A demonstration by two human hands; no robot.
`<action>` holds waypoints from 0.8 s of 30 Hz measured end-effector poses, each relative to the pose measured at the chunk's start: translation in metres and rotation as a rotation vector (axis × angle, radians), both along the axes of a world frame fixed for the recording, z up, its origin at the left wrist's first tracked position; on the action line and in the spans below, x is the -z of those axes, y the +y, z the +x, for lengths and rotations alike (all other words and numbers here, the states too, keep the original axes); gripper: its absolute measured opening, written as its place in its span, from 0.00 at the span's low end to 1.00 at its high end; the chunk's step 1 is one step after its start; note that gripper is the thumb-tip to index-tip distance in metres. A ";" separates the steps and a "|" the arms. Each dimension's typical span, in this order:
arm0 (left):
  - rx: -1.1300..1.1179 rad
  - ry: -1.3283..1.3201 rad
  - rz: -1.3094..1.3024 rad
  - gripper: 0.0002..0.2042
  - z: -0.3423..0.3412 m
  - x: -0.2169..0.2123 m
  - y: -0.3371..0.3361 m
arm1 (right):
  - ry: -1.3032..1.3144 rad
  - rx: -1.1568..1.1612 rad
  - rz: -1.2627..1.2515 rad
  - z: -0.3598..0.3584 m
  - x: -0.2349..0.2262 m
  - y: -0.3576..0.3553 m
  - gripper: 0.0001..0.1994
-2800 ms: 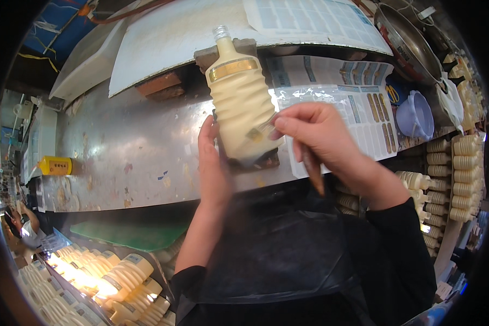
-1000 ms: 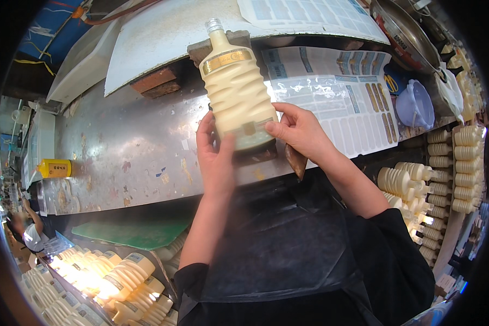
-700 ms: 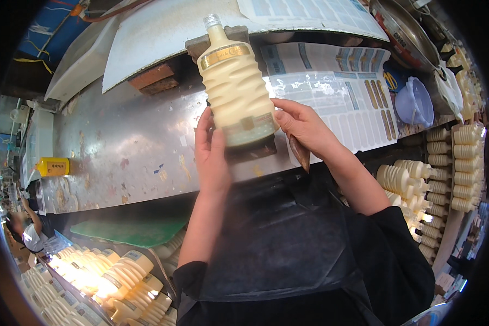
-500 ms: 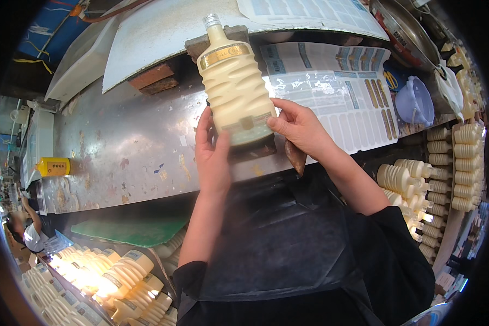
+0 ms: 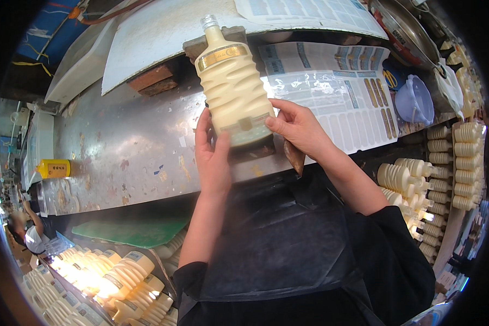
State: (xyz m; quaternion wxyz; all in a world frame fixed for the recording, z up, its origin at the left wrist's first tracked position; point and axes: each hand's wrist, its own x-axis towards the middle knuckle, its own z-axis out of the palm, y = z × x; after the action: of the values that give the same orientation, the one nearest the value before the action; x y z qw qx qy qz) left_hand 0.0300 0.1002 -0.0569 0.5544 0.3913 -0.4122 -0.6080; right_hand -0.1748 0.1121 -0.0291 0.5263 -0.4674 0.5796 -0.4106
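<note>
Head view, taken from left to right: at the far left edge a small yellow box [image 5: 54, 168] sits on the scuffed metal worktop [image 5: 130, 157]; below it, at the lower left, cream-coloured ribbed bottles [image 5: 114, 282] lie packed in rows, with a green mat [image 5: 130, 231] just above them. Toward the middle, the left hand [image 5: 213, 157] comes up from below with its fingers straight and close together, pressed flat against the lower left side of a cream spiral-ribbed bottle [image 5: 233, 87]; the thumb lies against the bottle's base, so the hand is only narrowly open, cradling rather than wrapping. The bottle stands upright above the worktop, held between both hands, its clear screw neck at the top and a gold band around its shoulder; a label sits low on its front. The right hand [image 5: 299, 130] grips the bottle's lower right side, thumb on the front near the label and fingers curled behind, closed firmly on it; a brown stick-like tool [image 5: 294, 157] hangs beneath that palm, though how it is held I cannot tell. Further right, sheets of printed labels [image 5: 353, 98] lie on the worktop; beyond them a pale blue plastic cup [image 5: 414, 100]; at the right edge, more cream bottles [image 5: 418, 179] are stacked.
</note>
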 end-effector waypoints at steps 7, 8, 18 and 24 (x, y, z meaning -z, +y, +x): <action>0.037 -0.058 -0.039 0.30 0.001 0.003 -0.002 | -0.023 -0.005 0.002 -0.001 0.003 0.000 0.26; 0.026 -0.069 -0.042 0.31 0.001 0.003 -0.001 | -0.013 -0.012 -0.005 -0.001 0.003 0.000 0.26; -0.094 -0.984 -0.397 0.41 0.009 0.009 0.005 | -0.105 -0.091 0.059 -0.010 -0.011 0.009 0.20; -0.086 -1.026 -0.402 0.36 0.018 0.018 -0.004 | 0.036 -0.115 -0.094 -0.004 -0.023 0.019 0.22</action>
State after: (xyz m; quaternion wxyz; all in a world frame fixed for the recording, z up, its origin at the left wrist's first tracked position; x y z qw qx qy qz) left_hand 0.0479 0.0967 -0.0749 0.3707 0.5404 -0.7209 -0.2256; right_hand -0.1784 0.1314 -0.0059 0.5160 -0.5316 0.5412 -0.3978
